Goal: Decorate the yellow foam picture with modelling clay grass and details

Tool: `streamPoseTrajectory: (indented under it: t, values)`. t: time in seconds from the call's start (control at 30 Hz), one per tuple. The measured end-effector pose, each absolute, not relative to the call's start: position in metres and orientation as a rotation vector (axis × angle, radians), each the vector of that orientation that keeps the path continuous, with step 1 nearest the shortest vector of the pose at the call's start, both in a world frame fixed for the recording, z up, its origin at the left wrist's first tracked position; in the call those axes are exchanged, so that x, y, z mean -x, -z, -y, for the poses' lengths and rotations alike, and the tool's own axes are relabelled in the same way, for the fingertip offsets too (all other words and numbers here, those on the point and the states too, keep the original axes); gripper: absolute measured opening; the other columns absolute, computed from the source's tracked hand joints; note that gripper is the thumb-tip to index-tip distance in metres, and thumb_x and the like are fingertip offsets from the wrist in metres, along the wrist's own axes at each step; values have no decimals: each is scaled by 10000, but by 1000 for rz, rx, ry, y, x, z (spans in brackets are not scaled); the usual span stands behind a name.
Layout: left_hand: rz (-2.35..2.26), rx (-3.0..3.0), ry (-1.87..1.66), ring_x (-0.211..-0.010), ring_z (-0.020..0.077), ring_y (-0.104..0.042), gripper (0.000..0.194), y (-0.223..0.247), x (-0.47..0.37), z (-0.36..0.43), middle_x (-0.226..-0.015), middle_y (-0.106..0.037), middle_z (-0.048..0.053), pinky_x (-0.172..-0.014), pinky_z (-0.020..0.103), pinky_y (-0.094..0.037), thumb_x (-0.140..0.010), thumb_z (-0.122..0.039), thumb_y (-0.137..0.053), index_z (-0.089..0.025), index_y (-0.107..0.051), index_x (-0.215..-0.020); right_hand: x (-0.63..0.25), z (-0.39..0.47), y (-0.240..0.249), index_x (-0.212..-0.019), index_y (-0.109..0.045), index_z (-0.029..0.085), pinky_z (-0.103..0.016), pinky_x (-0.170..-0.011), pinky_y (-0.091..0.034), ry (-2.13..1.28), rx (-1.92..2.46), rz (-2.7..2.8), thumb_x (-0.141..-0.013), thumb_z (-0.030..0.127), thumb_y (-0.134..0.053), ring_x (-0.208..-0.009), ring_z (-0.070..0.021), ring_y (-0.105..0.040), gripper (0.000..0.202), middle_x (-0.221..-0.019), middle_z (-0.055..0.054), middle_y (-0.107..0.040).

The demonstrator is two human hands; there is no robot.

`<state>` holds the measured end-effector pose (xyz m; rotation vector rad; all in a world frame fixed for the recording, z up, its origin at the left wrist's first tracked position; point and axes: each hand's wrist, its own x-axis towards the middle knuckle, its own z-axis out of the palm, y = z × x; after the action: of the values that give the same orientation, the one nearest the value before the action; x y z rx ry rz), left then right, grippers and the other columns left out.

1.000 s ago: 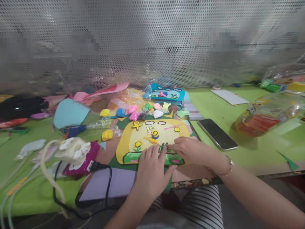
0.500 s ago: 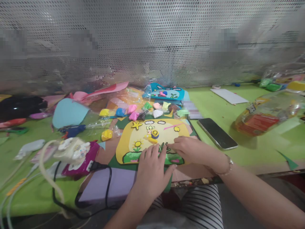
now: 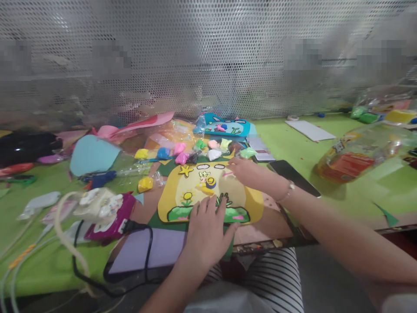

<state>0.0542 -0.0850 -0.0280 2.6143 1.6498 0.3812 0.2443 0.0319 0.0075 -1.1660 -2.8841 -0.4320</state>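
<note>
A yellow cardboard picture (image 3: pixel 167 195) with clay shapes lies in front of me. A clay snail (image 3: pixel 208 184) wearing a crown is at its middle, with a star (image 3: pixel 186 171), a flower and dark green grass (image 3: pixel 223 200) around it. My left hand (image 3: pixel 206 228) rests flat, fingers spread, on the picture's lower edge. Over the upper right part is my right hand (image 3: pixel 249 174), fingers drawn together and tips beside a thin pink strip (image 3: pixel 228 174). Anything between those fingertips is hidden.
Wrapped clay lumps (image 3: pixel 180 148) line the area behind the picture, before a blue clay picture (image 3: pixel 228 126). A phone (image 3: pixel 293 176) and a plastic bottle (image 3: pixel 348 158) lie to the right. At left are a purple box (image 3: pixel 114 221) with cables and a glue gun (image 3: pixel 100 178).
My right hand has moved up and away from the grass to the picture's upper right, now partly covering the phone with its forearm. My left hand has stayed in place.
</note>
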Motion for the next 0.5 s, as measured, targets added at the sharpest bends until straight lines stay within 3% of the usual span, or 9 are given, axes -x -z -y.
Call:
streamPoseTrajectory:
  t: [0.17,0.3,0.4,0.5]
  values:
    - [-1646,-2609,-353,-1221,326,-465,600,24,-56,84,-1324,-535,145,-1016,498,-378,-892,-550,-427,-167,-484,-1350,-236,-56,7,-928,-674,58,-309,-680,-409,451,1187,2910,-936,118,-403,-800,-199,-568,278,-849,-149,-647]
    - [-1657,-2594,-334,-1241,331,-459,628,23,-58,85,-1351,-524,155,-1023,506,-376,-888,-568,-419,-151,-485,-1353,-240,-54,3,-910,-636,64,-324,-680,-401,433,1171,2886,-910,44,-367,-834,-221,-567,270,-878,-161,-644]
    - [-1655,-2585,-323,-1284,319,-436,626,25,-54,88,-1405,-489,135,-1040,523,-362,-893,-571,-409,-184,-452,-1382,-243,-43,-11,-950,-543,101,-319,-661,-420,204,1197,2638,-935,81,-314,-820,-208,-581,230,-909,-156,-631]
    - [-1612,-2598,-312,-1344,288,-385,623,28,-46,92,-1474,-419,87,-1073,538,-328,-904,-573,-385,-236,-377,-1428,-238,-31,-17,-949,-390,185,-270,-586,-454,-334,1173,2238,-979,208,-255,-645,-130,-581,141,-824,-65,-623]
